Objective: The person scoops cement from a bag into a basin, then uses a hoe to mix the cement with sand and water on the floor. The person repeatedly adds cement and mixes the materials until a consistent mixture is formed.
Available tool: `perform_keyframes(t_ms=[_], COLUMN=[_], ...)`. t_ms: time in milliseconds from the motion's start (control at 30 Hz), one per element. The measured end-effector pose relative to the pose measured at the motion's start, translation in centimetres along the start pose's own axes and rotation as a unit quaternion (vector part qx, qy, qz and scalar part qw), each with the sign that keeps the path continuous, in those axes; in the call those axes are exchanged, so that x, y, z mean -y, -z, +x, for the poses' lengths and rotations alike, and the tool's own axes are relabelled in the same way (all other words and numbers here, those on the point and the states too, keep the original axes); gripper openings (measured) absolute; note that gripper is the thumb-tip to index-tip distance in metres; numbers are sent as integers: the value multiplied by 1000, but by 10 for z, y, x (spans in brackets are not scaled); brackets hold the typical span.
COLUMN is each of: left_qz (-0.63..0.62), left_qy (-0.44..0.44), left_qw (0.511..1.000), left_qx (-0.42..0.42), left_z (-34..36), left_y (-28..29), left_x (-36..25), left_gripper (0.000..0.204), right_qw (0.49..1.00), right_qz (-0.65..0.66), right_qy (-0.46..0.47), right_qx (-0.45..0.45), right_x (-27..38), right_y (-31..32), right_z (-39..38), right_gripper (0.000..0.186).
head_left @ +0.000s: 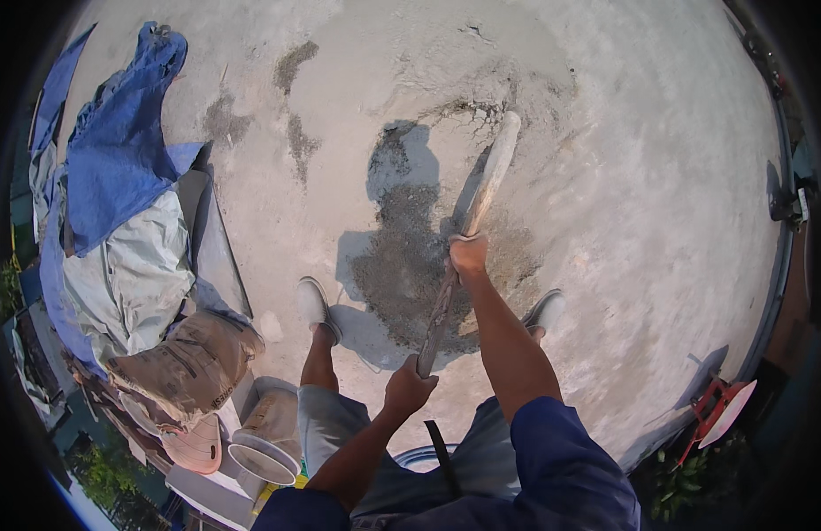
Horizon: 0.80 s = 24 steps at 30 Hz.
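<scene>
My left hand (pixel 409 389) is closed round the near end of a long wooden tool handle (pixel 439 323), low between my legs. Further up the same handle, my right hand (pixel 468 254) grips it near the middle. The handle slants away to the upper right, and its pale far end (pixel 503 146) meets a broken, crumbly patch of grey mortar-like mix (pixel 464 108). Whatever head the tool has is hidden there, so its kind cannot be told. Darker, gritty mix (pixel 402 274) lies under the handle, partly in my shadow.
My shoes (pixel 313 305) stand apart on the pale floor. To the left are a blue tarp (pixel 123 146), a whitish sheet (pixel 132 270), a brown paper sack (pixel 185 358) and a dusty bucket (pixel 273 425). A red-framed object (pixel 713 409) stands near the right edge.
</scene>
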<state>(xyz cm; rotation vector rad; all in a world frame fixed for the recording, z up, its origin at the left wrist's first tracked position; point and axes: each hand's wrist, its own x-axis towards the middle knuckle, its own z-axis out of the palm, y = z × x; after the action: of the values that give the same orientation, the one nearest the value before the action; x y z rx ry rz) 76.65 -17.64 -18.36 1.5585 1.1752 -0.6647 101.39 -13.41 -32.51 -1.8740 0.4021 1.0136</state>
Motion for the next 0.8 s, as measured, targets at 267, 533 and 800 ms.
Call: perform_keyframes(t_ms=[267, 533, 800], left_qz=[14, 71, 55], left_qy=[115, 66, -43], left_qw=[976, 990, 997], left_qx=[183, 104, -34], left_z=[-127, -80, 74], left_y=[-155, -126, 56], left_x=[131, 96, -79], left_gripper=[35, 35, 57], right_qw=[998, 977, 980], right_qz=[-26, 202, 64], right_qy=[-55, -60, 172], right_qx=[-4, 15, -77], right_x=[-141, -53, 159], right_y=[71, 116, 11], right_z=[-147, -163, 28], right_gripper=[31, 19, 19])
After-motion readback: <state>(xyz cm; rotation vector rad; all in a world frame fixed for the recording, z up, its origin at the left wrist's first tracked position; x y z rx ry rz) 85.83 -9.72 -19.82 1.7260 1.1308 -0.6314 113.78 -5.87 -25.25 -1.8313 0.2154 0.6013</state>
